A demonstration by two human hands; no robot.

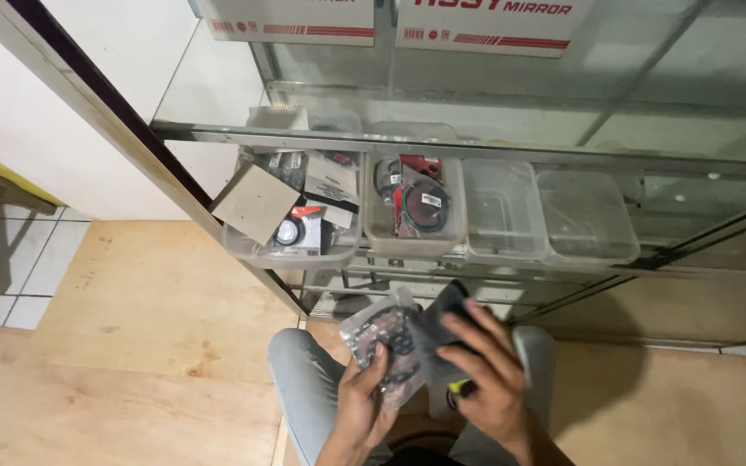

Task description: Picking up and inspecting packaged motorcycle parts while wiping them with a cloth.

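Note:
My left hand (363,399) grips a clear plastic bag (376,332) with dark wired parts inside, held over my lap. My right hand (485,369) lies on a black packet (444,321) pressed against that bag, fingers spread over it; a small yellow-green bit (457,387) shows under the palm. Both hands are low in the head view, above my knees in grey trousers (304,380), in front of a glass display cabinet (477,112).
On the cabinet's shelf stand several clear plastic tubs: the left tub (252,248) holds a cardboard piece and packaged parts, the second tub (373,237) red-and-black wired items, the two on the right (511,250) look bare. Red-and-white boxes (485,39) sit above. Plywood floor (157,293) lies left.

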